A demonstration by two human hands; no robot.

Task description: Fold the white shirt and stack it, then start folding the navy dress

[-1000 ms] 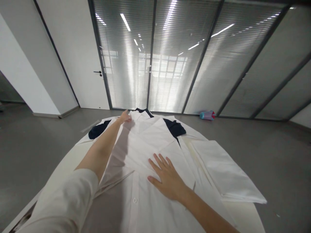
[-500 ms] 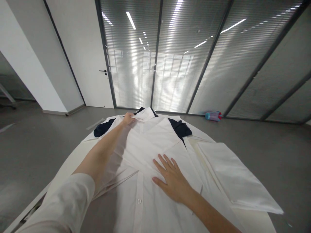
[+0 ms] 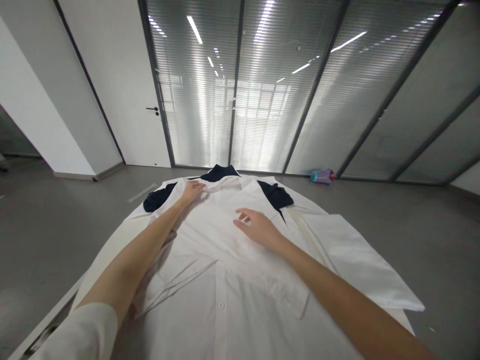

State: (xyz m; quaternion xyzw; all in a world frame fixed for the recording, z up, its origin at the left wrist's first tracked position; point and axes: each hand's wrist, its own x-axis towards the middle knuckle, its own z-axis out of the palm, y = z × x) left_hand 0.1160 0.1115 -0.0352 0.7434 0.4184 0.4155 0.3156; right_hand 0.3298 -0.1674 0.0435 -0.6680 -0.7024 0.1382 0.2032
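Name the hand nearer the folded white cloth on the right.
Right. The right hand is over the white shirt, left of the cloth; the left hand is farther left, at the shirt's far end.

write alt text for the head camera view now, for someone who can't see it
A person's left hand touches the far end of a white shirt on a curved-edged table, while the right hand, fingers loosely curled, is over its middle. Dark fabric shows beyond the shirt and beside it; folded white cloth lies to the right.
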